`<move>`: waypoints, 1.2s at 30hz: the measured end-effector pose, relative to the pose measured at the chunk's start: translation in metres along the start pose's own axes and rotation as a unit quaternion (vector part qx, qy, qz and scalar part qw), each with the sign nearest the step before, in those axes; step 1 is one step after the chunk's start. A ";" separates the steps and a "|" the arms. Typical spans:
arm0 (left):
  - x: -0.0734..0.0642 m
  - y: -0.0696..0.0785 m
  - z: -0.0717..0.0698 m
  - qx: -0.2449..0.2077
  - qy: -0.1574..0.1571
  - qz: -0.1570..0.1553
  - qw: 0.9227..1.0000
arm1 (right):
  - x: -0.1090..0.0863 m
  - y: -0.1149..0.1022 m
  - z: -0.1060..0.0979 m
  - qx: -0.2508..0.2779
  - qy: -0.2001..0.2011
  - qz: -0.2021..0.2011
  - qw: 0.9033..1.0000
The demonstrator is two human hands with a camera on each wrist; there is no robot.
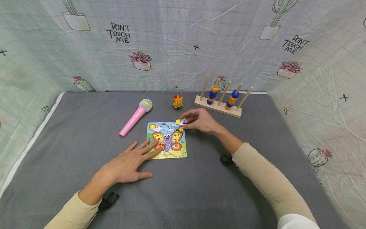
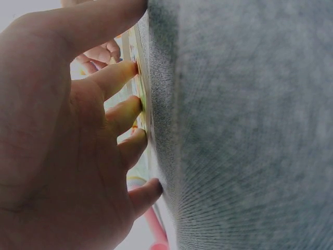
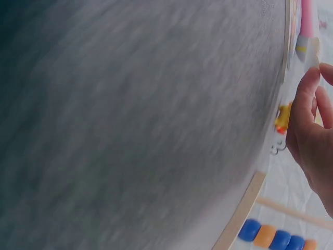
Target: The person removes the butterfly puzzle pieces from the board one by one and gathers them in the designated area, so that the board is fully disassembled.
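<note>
A square jigsaw puzzle (image 1: 168, 135) with a purple butterfly, a rainbow and a sun lies flat on the table. My left hand (image 1: 125, 165) rests at its lower left with straight, spread fingers, several fingertips on the picture; the thumb lies out on the cloth. At the puzzle's upper right corner, my right hand (image 1: 201, 121) pinches a small puzzle piece (image 1: 180, 121) between thumb and fingers. In the right wrist view the thin puzzle piece (image 3: 314, 53) is seen edge-on at the fingertips, raised above the table.
Left of the puzzle lies a pink toy microphone (image 1: 135, 117). Behind it stands a small orange toy figure (image 1: 177, 101). A wooden peg rack (image 1: 218, 106) with blue and orange beads stands back right. Patterned cloth (image 1: 171, 41) hangs behind the grey table (image 1: 183, 197).
</note>
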State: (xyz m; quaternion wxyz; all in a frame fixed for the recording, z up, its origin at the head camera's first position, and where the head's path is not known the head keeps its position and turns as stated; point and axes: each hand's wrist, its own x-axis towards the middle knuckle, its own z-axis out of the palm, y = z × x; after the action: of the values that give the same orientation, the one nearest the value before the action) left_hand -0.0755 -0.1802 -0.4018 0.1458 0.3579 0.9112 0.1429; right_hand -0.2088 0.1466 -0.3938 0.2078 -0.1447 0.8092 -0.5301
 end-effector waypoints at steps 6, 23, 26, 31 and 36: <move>0.000 0.000 0.000 0.003 0.004 0.002 1.000 | -0.003 0.010 -0.014 0.011 0.011 0.003 1.000; -0.002 0.001 0.002 -0.004 0.003 -0.001 1.000 | -0.010 0.021 -0.034 -0.039 0.018 0.029 0.999; -0.002 0.001 0.002 -0.003 0.003 0.000 1.000 | -0.009 0.020 -0.035 -0.073 0.019 0.030 0.997; -0.001 0.001 0.003 -0.004 0.004 0.000 1.000 | -0.008 0.018 -0.035 -0.120 0.018 0.030 0.992; -0.001 0.001 0.003 0.000 0.007 0.003 1.000 | -0.007 0.017 -0.035 -0.146 0.016 0.033 0.989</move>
State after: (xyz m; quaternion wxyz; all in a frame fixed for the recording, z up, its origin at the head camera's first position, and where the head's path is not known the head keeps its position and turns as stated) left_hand -0.0734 -0.1796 -0.4044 0.1393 0.3599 0.9110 0.1458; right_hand -0.2202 0.1845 -0.3954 0.1887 -0.1383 0.8856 -0.4013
